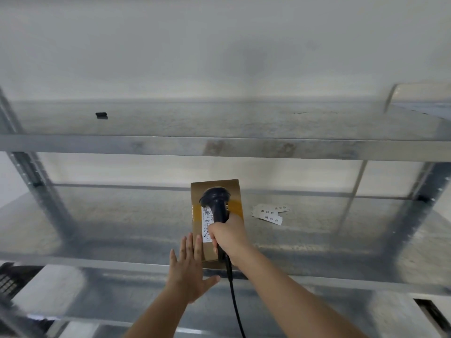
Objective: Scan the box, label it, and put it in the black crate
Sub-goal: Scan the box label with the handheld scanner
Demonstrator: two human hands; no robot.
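A brown cardboard box (pixel 234 191) lies lengthwise on the middle metal shelf (pixel 122 223), with a white shipping label (pixel 206 220) on its top. My right hand (pixel 228 234) grips the handle of a black corded barcode scanner (pixel 216 200), whose head hovers over the box's far half. Fingers spread, my left hand (pixel 189 267) rests flat at the box's near left edge, fingertips touching the box. A small pile of white printed stickers (pixel 268 214) lies on the shelf to the right of the box. No black crate is clearly visible.
The upper shelf (pixel 219 123) carries a small black object (pixel 101 115) at left. Metal uprights (pixel 31 172) frame the left and right sides. A dark gridded item (pixel 9 281) shows at the lower left edge. The scanner cable (pixel 235 303) hangs down between my arms.
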